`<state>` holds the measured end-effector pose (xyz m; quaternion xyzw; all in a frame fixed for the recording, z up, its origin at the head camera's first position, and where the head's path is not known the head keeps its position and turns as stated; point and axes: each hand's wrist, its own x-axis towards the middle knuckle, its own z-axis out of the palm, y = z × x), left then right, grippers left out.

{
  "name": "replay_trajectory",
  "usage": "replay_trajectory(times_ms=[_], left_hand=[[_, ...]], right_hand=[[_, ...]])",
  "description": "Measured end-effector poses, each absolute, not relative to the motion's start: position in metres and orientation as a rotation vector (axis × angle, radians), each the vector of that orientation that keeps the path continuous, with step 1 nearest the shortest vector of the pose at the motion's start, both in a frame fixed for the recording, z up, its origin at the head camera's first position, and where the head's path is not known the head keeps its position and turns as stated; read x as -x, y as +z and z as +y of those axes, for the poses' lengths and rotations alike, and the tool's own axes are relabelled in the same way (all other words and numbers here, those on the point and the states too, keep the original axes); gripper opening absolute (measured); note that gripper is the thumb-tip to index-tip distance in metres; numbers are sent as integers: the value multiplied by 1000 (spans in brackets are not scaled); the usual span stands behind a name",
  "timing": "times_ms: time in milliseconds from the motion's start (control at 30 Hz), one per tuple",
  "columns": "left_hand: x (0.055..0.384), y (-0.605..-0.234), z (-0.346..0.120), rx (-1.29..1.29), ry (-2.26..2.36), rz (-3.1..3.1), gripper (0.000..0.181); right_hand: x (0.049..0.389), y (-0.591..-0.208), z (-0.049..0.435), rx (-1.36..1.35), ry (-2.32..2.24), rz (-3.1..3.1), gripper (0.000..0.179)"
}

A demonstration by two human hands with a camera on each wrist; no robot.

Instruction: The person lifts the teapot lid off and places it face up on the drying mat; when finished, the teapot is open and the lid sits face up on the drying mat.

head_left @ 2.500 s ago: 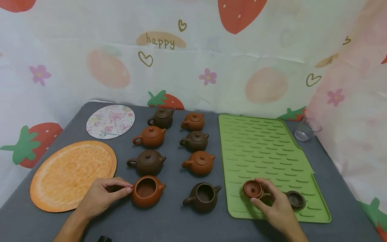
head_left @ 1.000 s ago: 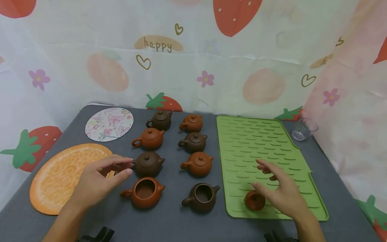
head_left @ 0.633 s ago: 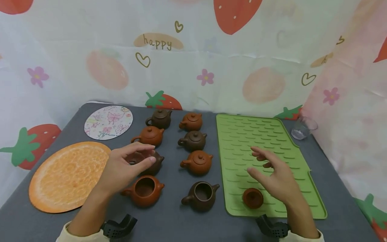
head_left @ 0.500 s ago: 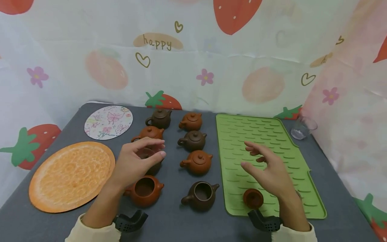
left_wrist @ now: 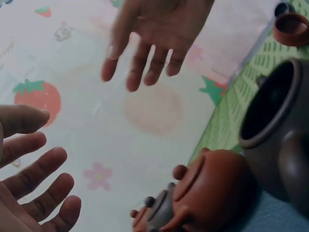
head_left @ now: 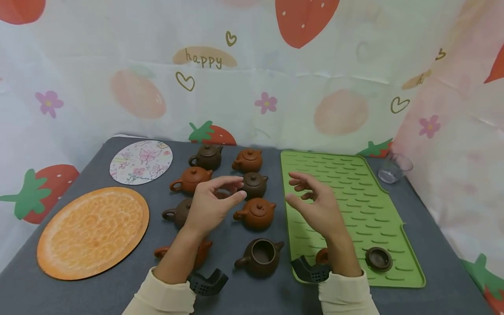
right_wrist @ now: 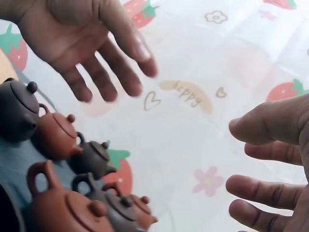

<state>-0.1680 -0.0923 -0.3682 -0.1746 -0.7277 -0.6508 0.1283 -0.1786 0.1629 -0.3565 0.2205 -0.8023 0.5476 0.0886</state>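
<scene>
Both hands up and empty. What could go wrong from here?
1. Left arm hides part of the front reddish teapot from the head view; lowering it might knock the pot.
2. Right arm overlaps the reddish lid there; coming down could shift it.
3. Glass sits near the table's right edge; a sweeping arm might tip it.

Cream left sleeve point(head_left: 163, 294) at seven o'clock, cream right sleeve point(head_left: 345, 294) at five, black angled left wrist-camera mount point(head_left: 205, 284) between six and seven, matching right wrist-camera mount point(head_left: 313, 272) at five, both perforated
</scene>
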Motion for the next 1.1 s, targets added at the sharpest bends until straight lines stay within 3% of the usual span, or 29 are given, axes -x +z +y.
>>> replay_trajectory(times_ms=[567,1100], left_hand=[[182,-394,-80,227,-1782,-2456,28],[187,-402,-78,6,-1672,-2706,24]], right_hand=[[204,-399,129,-608,1707,-2416,36],[207,-414,119,-653,1554,-2570,33]])
